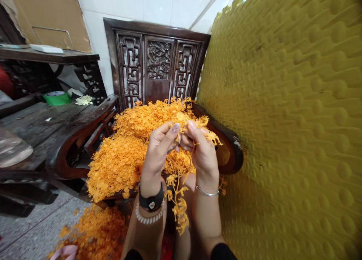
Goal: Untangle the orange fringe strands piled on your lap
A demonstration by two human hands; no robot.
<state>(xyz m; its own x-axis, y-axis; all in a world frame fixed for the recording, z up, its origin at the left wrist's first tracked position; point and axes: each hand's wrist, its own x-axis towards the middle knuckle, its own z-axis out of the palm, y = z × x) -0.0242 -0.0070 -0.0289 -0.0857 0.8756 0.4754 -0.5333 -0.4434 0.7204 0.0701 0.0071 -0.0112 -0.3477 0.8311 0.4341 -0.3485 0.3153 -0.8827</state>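
Note:
My left hand [160, 146] and my right hand [202, 148] are raised together over a big heap of orange plastic flower pieces [127, 154] piled on a dark carved wooden chair [158, 60]. Both hands pinch the top of one orange flower strand [179, 203], thumbs and fingers pressed together on it. The strand hangs down between my wrists. My left wrist carries a black watch and a bead bracelet, my right wrist a thin bangle.
A large yellow bumpy foam sheet [291, 120] fills the right side. More orange pieces [96, 233] lie on the floor at lower left. A dark wooden table [36, 124] at left holds a green tape roll [57, 97] and small white flowers [83, 100].

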